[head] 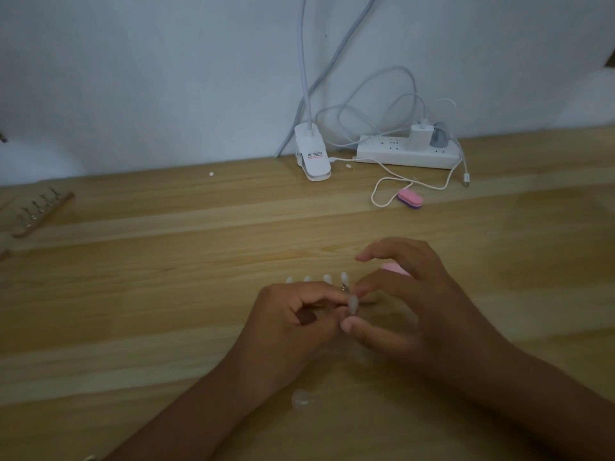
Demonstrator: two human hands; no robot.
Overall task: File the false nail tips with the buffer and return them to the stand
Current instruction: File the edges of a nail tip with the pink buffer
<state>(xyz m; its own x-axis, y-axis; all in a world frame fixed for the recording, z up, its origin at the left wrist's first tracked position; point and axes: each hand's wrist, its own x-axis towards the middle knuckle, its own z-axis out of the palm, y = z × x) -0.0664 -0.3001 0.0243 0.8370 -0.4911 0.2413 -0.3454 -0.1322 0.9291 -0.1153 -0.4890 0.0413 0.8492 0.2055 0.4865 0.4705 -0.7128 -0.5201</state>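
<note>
Centrally, low in the view, both hands meet over the wooden table (166, 294). The right hand (409, 307) pinches one clear nail tip (352, 302) between thumb and forefinger, with its other fingers spread loosely above. The left hand (293, 321) is curled, its forefinger and thumb pinching at a small metal clip (342, 287) just beside that tip; blur makes the exact contact hard to confirm. Four nail tips (327, 278) stand in a row just beyond the left knuckles. The stand bearing them is hidden behind that hand. A pink buffer (394, 269) lies behind the right hand, mostly covered by it. One loose nail tip (301, 399) lies on the table between the forearms, indistinct. Well apart, toward the wall, are a second buffer (410, 198), pink over purple, a power strip (407, 154) and a lamp clamp (312, 158) whose neck is cut off at the top edge. A second stand (43, 211) with a row of clips lies at the left edge, small and dim.
</note>
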